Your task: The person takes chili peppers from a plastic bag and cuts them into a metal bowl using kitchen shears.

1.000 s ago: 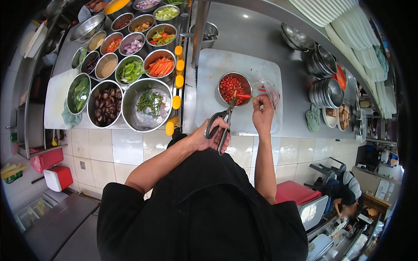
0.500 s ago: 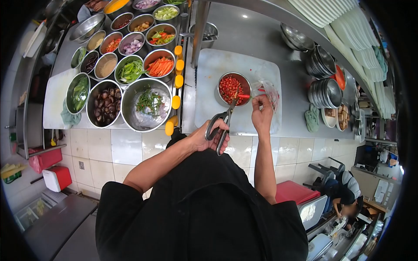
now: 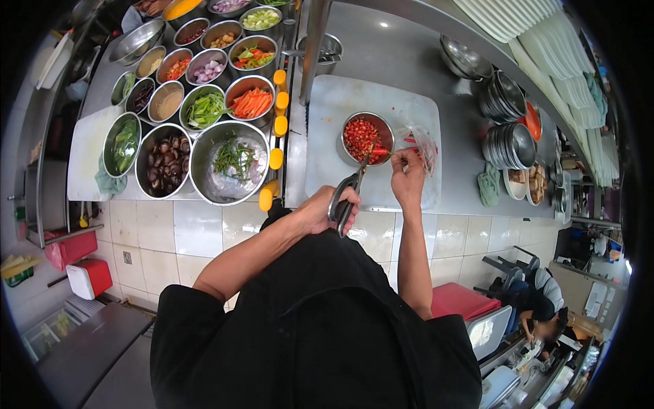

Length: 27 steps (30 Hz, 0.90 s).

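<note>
A round, straight-walled stainless-steel bowl (image 3: 351, 163) is set on a white rectangular plastic cutting board (image 3: 327, 184), and a heap of chopped red chilli pieces (image 3: 361, 136) is held inside it. With this bowl taken as the clock's centre, the left hand (image 3: 338, 210) is placed between six and seven o'clock. Its fingers are curled closed around the dark looped handles of a pair of metal scissors (image 3: 353, 183), whose blades are pointed up over the near rim toward one o'clock. Whether the blades are parted cannot be told at this size.

The right hand (image 3: 409, 177) is positioned between four and five o'clock, just beside the bowl. Its thumb and forefinger are pinched together, with the other fingers loosely bent, and the end of a slim, glossy red chilli (image 3: 381, 153) is gripped there. The chilli is held over the four o'clock part of the rim, its body reaching to the scissor blades.

At three o'clock, a crumpled clear plastic bag (image 3: 428, 150) with red inside is laid on the board. Farther out, toward four o'clock, a bunched green cloth (image 3: 488, 185) is left on the grey metal counter (image 3: 466, 198). At nine o'clock, green stalks (image 3: 234, 160) are contained in a wide steel basin (image 3: 204, 187).
</note>
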Each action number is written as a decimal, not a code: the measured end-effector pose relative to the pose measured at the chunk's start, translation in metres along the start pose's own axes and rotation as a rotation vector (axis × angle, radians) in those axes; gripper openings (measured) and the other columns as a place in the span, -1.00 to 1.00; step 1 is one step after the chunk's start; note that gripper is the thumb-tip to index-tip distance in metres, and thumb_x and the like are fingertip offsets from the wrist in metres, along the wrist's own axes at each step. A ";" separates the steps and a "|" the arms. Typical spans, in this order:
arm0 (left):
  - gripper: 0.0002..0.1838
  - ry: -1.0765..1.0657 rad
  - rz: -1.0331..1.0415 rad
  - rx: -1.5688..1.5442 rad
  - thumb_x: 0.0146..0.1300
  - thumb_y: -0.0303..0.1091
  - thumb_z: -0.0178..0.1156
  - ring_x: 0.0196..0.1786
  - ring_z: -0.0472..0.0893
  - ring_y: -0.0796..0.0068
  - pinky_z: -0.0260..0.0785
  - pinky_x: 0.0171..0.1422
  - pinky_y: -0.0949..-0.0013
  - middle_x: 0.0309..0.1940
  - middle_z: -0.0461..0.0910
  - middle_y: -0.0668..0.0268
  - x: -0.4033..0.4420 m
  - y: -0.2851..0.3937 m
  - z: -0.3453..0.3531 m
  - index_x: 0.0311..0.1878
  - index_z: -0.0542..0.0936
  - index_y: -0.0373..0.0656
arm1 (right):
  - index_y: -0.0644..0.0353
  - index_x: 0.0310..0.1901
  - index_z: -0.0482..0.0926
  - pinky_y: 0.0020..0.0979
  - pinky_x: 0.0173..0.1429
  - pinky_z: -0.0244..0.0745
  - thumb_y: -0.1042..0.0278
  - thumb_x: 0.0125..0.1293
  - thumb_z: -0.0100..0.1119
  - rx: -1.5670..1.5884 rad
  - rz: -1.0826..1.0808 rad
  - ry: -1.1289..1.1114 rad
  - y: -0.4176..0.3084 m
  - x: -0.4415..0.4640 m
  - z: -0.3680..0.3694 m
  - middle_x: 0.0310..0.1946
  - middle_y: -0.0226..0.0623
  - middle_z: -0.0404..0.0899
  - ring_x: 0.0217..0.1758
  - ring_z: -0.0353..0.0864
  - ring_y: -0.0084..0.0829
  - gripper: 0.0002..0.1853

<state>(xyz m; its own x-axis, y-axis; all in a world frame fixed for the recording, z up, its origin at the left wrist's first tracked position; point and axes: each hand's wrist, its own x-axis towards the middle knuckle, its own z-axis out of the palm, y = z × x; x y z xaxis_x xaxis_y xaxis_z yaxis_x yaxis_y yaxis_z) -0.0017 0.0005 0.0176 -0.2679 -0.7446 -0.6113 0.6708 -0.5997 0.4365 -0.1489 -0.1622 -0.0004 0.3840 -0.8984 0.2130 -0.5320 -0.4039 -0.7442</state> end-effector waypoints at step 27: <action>-0.57 -0.065 -0.021 -0.040 0.10 -0.01 0.16 -0.49 0.58 0.31 0.52 -0.36 0.25 -0.54 0.54 0.17 -0.001 -0.001 0.008 -0.36 0.53 -0.29 | 0.23 -0.35 0.55 -0.18 0.17 0.20 0.56 0.06 0.19 -0.070 -0.151 0.026 -0.009 -0.005 0.011 -0.14 -0.18 0.50 0.03 0.38 -0.13 -0.90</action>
<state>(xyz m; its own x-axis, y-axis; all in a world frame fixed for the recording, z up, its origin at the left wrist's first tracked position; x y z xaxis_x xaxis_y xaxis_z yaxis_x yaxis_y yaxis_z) -0.0077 -0.0003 0.0228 -0.3256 -0.7505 -0.5752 0.6912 -0.6040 0.3968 -0.1382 -0.1521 -0.0017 0.4446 -0.8302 0.3364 -0.5210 -0.5452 -0.6568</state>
